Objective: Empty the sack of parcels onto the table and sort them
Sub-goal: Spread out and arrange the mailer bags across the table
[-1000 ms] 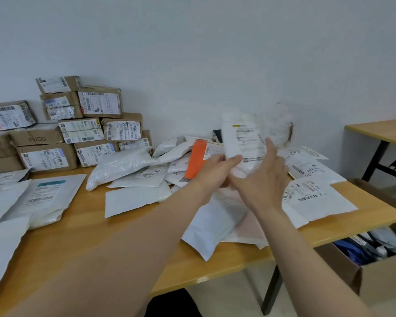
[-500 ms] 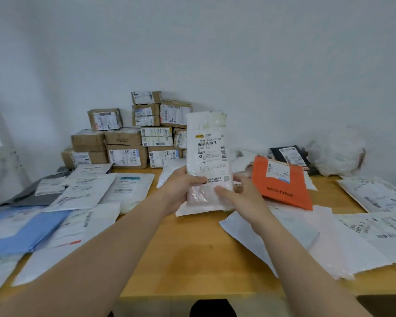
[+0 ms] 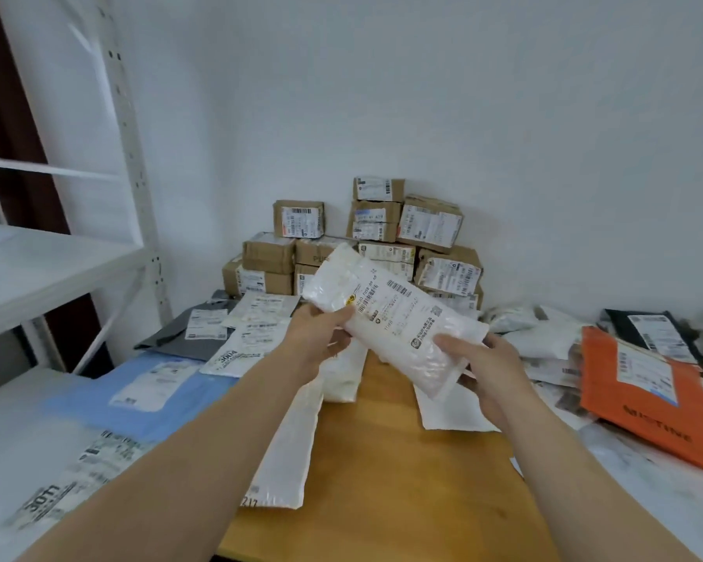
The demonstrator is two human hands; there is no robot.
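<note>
The bench [image 3: 382,472] fills the lower view, bare wood only in a strip down the middle. A white shelving rack [image 3: 57,261] stands at nine o'clock, off its left end. Against the wall at twelve o'clock sits a stack of brown cardboard boxes [image 3: 429,227], labels facing out. Flat soft mailers lie spread from eight to ten o'clock, the broadest a blue mailer [image 3: 98,395]. At three o'clock is a looser heap, with an orange mailer [image 3: 626,415] tilted on top (this side looks unsorted, though that is a judgement).

The parcel in hand is a white bubble mailer [image 3: 398,318], held in the air above the middle of the bench and touching nothing on it. Its printed label [image 3: 394,306] faces the camera. Its long axis runs from eleven o'clock down to five o'clock.

The left hand [image 3: 321,342] grips the parcel's left long edge near the upper half, thumb on the face and fingers curled beneath. The right hand [image 3: 488,367] holds the lower end at five o'clock, thumb across the face and fingers under it.

The step looks like reading the label to pick a pile. The parcel is soft and flat, so it probably belongs with the spread at nine o'clock. That spread lies on the left hand's side, which makes the left hand the nearer one to carry it over. The right hand would let go first, and the long axis would swing toward nine o'clock to lie flat beside the others
</note>
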